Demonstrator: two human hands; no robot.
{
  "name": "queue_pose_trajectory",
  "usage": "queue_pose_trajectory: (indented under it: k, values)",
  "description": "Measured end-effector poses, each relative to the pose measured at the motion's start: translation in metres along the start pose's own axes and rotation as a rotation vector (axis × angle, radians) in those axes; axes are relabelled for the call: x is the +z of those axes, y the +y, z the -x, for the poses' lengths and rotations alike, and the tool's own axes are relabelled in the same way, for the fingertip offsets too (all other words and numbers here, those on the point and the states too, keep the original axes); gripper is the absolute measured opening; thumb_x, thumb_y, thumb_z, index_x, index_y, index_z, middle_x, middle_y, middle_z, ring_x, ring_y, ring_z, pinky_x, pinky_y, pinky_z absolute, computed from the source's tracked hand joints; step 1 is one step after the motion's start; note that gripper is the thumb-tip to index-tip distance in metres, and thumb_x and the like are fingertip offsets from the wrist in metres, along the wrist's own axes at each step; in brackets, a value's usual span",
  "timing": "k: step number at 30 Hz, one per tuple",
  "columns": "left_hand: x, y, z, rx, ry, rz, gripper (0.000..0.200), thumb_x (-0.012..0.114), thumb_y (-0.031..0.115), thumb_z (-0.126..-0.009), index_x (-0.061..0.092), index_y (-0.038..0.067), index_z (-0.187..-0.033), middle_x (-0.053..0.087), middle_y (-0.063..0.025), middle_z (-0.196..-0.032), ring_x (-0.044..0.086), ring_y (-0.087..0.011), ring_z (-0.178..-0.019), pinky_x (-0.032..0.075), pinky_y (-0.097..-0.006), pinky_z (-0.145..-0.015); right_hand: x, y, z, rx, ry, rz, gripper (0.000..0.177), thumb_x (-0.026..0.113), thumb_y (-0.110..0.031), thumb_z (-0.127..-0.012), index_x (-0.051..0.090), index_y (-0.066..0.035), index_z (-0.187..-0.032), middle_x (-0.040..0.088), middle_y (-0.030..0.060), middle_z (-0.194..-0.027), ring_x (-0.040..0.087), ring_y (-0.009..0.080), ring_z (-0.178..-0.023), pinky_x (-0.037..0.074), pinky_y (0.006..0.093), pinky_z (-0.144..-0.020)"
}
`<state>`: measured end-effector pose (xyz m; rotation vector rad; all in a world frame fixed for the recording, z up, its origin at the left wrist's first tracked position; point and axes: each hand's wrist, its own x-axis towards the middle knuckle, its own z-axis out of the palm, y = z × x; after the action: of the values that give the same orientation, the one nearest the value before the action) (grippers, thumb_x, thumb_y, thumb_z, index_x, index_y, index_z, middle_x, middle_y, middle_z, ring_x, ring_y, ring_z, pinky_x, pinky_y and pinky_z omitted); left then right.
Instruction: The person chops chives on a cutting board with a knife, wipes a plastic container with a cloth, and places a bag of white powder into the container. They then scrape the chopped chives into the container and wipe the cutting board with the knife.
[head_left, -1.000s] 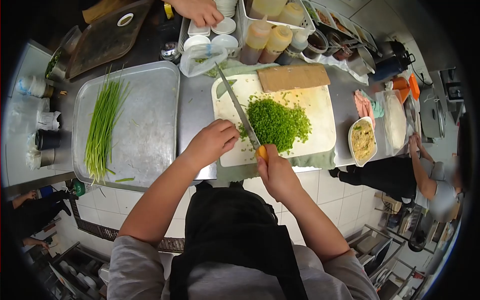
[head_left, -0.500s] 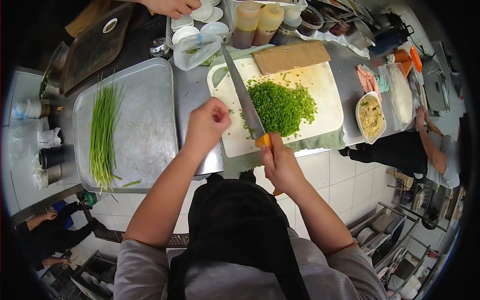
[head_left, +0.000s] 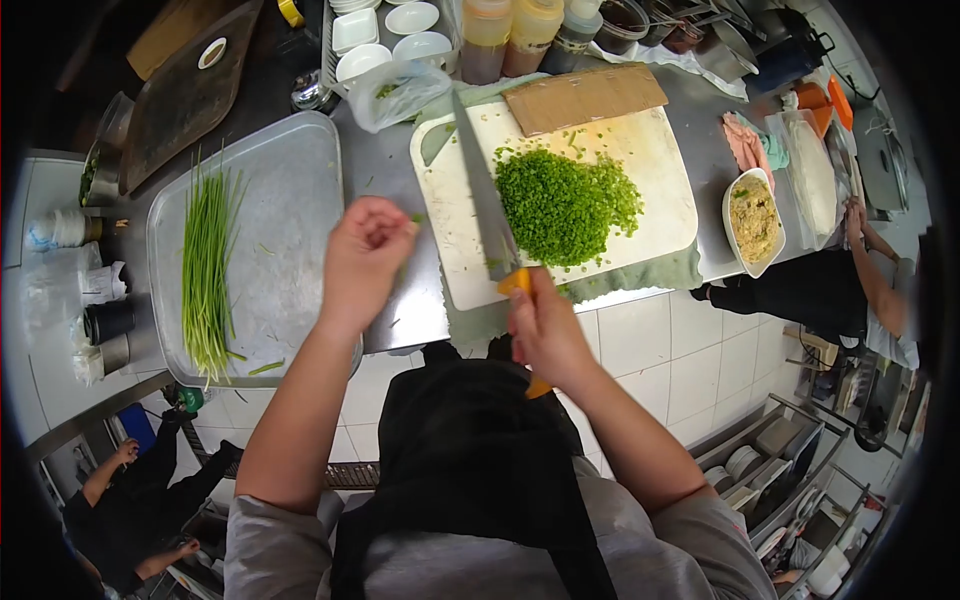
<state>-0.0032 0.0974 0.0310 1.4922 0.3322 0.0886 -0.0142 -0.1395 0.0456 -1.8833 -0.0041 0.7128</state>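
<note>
Leftward from the white cutting board (head_left: 665, 190), toward the metal tray (head_left: 290, 200), the left hand (head_left: 368, 255) has moved since the earlier frame; its fingers are curled, and I cannot tell whether that grip pinches the green scrap (head_left: 417, 217) by its tips. Around the orange-handled knife (head_left: 480, 185) the right hand (head_left: 545, 325) has its grip closed, the blade slanting over the board's left side beside the chopped greens (head_left: 568, 205). Long green stalks (head_left: 207, 270) lie on the tray.

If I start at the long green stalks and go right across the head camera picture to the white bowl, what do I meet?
Long green stalks → left hand → knife blade → chopped greens → white bowl.
</note>
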Motion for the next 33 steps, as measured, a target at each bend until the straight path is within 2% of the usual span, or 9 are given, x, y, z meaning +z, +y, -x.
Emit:
queue_pose_trajectory:
  k: [3,4,5,6,7,9,14,18,33]
  values:
    - [0.033,0.002,0.007,0.109,-0.207,-0.329,0.014,0.068,0.000,-0.089,0.059,0.006,-0.098,0.065,0.0004,-0.089,0.059,-0.0058,-0.081,0.050,-0.0223,-0.074,-0.026,-0.021,0.004,0.057,-0.013,0.112,0.024,0.046,-0.022,-0.103,0.045,0.001,-0.109,0.061,0.0238,-0.068,0.063,0.0411,-0.062,0.048,0.0484,-0.057]
    - [0.043,-0.001,0.005,0.145,-0.293,-0.368,0.014,0.071,0.001,-0.086,0.061,0.005,-0.096,0.067,-0.0022,-0.090,0.063,-0.0095,-0.081,0.052,-0.0242,-0.075,-0.032,-0.027,0.006,0.095,-0.027,0.150,0.024,0.047,-0.022,-0.103,0.045,0.001,-0.110,0.062,0.0243,-0.069,0.063,0.0420,-0.063,0.048,0.0485,-0.057]
    - [0.049,-0.007,0.003,0.252,-0.330,-0.499,0.014,0.072,0.002,-0.084,0.062,0.006,-0.094,0.066,-0.0041,-0.088,0.064,-0.0136,-0.080,0.053,-0.0266,-0.074,-0.035,-0.011,0.003,-0.073,0.025,0.280,0.024,0.048,-0.022,-0.102,0.045,0.000,-0.111,0.063,0.0255,-0.069,0.063,0.0445,-0.064,0.049,0.0505,-0.058]
    - [0.053,-0.011,0.000,0.357,-0.365,-0.628,0.014,0.073,0.003,-0.082,0.063,0.006,-0.092,0.066,-0.0061,-0.087,0.065,-0.0178,-0.079,0.053,-0.0290,-0.074,-0.036,-0.016,0.006,-0.067,0.021,0.288,0.024,0.048,-0.022,-0.102,0.045,0.000,-0.111,0.063,0.0255,-0.069,0.063,0.0445,-0.064,0.049,0.0505,-0.058]
    - [0.053,-0.014,-0.001,0.348,-0.363,-0.619,0.014,0.073,0.003,-0.082,0.063,0.006,-0.092,0.066,-0.0061,-0.087,0.065,-0.0178,-0.079,0.053,-0.0290,-0.074,-0.038,-0.024,0.009,-0.108,0.029,0.429,0.024,0.049,-0.022,-0.102,0.045,0.001,-0.111,0.063,0.0260,-0.069,0.063,0.0453,-0.065,0.050,0.0518,-0.059]
    - [0.052,-0.017,-0.001,0.596,-0.361,-0.740,0.015,0.074,0.004,-0.078,0.064,0.007,-0.089,0.064,-0.0080,-0.087,0.064,-0.0259,-0.081,0.054,-0.0347,-0.074,-0.037,-0.027,0.013,-0.163,0.034,0.612,0.025,0.051,-0.020,-0.100,0.044,0.002,-0.108,0.063,0.0271,-0.069,0.064,0.0454,-0.066,0.050,0.0541,-0.059]
    - [0.049,-0.020,-0.006,0.658,-0.382,-0.753,0.015,0.075,0.005,-0.076,0.065,0.007,-0.086,0.062,-0.0057,-0.092,0.062,-0.0265,-0.088,0.053,-0.0365,-0.075,-0.025,-0.037,0.018,-0.118,0.042,0.704,0.025,0.051,-0.020,-0.099,0.043,0.003,-0.107,0.062,0.0258,-0.065,0.064,0.0450,-0.062,0.051,0.0530,-0.054]
    - [0.045,-0.018,-0.018,0.717,-0.504,-0.756,0.015,0.075,0.006,-0.078,0.065,0.007,-0.088,0.060,-0.0055,-0.091,0.061,-0.0263,-0.090,0.053,-0.0369,-0.077,-0.017,-0.037,0.021,-0.098,0.055,0.775,0.024,0.052,-0.019,-0.099,0.043,0.002,-0.106,0.062,0.0244,-0.062,0.064,0.0452,-0.060,0.052,0.0524,-0.052]
    - [0.035,-0.026,-0.037,0.881,-0.673,-0.708,0.018,0.073,0.006,-0.077,0.063,0.007,-0.092,0.058,-0.0061,-0.090,0.059,-0.0265,-0.087,0.053,-0.0362,-0.075,-0.006,-0.043,0.008,-0.110,0.073,0.692,0.023,0.050,-0.018,-0.099,0.042,0.002,-0.104,0.063,0.0264,-0.067,0.065,0.0451,-0.065,0.052,0.0540,-0.058]
